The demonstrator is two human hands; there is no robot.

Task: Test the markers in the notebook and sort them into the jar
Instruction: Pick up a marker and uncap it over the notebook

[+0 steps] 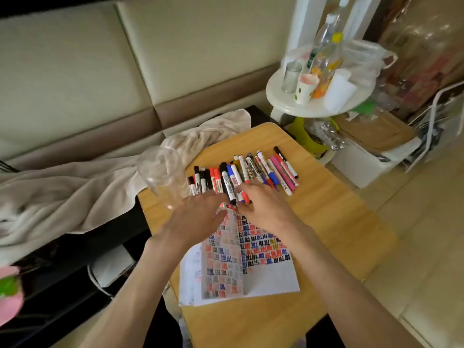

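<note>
Wooden table [334, 217] beside a cream sofa [75, 71]: markers [266, 169] lie in a row across its far half, the clear jar [164, 174] stands at its far left edge, and the notebook [266, 275] lies open nearer me. My left hand [198, 217] reaches flat-fingered to the near marker ends. My right hand [263, 207] curls over them, and I cannot tell whether it grips one.

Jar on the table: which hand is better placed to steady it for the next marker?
Probably left. The left hand sits just beside the clear jar, left of the markers; the right hand is farther away, at the markers' near ends.
</note>
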